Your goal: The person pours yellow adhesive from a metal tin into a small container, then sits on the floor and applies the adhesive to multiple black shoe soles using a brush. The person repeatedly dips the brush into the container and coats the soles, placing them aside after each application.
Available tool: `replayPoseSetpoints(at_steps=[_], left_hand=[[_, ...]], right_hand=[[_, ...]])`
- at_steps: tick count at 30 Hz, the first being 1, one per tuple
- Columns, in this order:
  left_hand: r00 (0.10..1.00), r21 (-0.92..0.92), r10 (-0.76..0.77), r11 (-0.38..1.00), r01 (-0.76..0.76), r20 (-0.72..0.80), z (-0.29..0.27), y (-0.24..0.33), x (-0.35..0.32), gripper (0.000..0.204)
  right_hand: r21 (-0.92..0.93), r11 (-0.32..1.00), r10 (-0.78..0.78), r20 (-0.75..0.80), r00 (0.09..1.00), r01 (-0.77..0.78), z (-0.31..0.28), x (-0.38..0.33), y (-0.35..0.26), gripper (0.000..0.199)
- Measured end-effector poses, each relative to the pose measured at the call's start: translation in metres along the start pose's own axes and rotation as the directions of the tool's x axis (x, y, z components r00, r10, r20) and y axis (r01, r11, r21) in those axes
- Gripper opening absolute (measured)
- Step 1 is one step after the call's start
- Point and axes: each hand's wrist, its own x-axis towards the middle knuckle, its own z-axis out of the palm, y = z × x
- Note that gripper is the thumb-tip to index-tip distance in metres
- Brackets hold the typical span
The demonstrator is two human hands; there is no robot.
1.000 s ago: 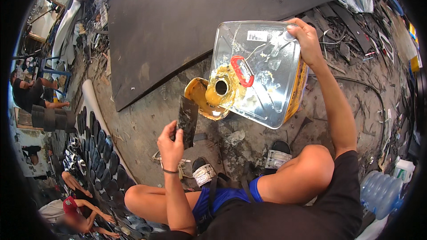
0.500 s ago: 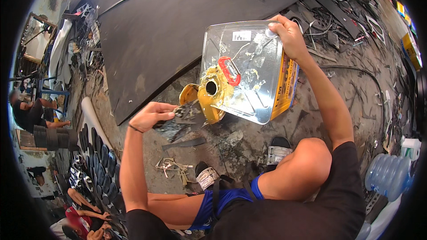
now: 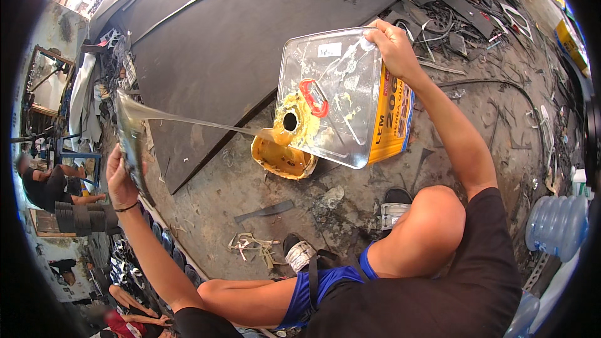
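My right hand [image 3: 398, 55] is closed on the far right corner of a big rectangular metal can [image 3: 347, 103], which is tilted with its top facing me. Yellow glue smears surround the can's round opening, beside a red plastic handle [image 3: 313, 98]. Below the opening, on the floor, is a small glue-coated tub [image 3: 285, 166]. My left hand [image 3: 120, 178], raised at the left, grips a thin dark flat sheet [image 3: 129, 150] coated in something shiny. A long strand of glue [image 3: 200, 122] stretches from that sheet to the can's mouth.
A large dark sheet [image 3: 250, 31] covers the floor ahead. Scraps and cords [image 3: 451, 31] lie at the far right, cut strips [image 3: 253, 247] near my feet. A blue water jug [image 3: 557, 228] stands at the right. Two other people [image 3: 53, 178] sit at the left.
My left hand has lifted the dark sheet away from the can, up and to the left, drawing out the glue strand. The small tub now shows more fully. The can stays tilted in my right hand.
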Motion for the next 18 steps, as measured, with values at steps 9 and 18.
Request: replayPoseSetpoints(at_steps=[9, 18], left_hand=[[0.920, 0.134, -0.391, 0.912, 0.388, -0.004, 0.122, -0.162, 0.010, 0.041], [0.662, 0.064, -0.504, 0.819, 0.570, 0.554, 0.133, -0.123, 0.004, 0.046]], right_hand=[[-0.019, 1.000, -0.023, -0.001, 1.000, 0.023, 0.009, 0.001, -0.008, 0.032], [0.021, 1.000, -0.012, -0.023, 1.000, 0.012, 0.003, -0.004, -0.004, 0.028]])
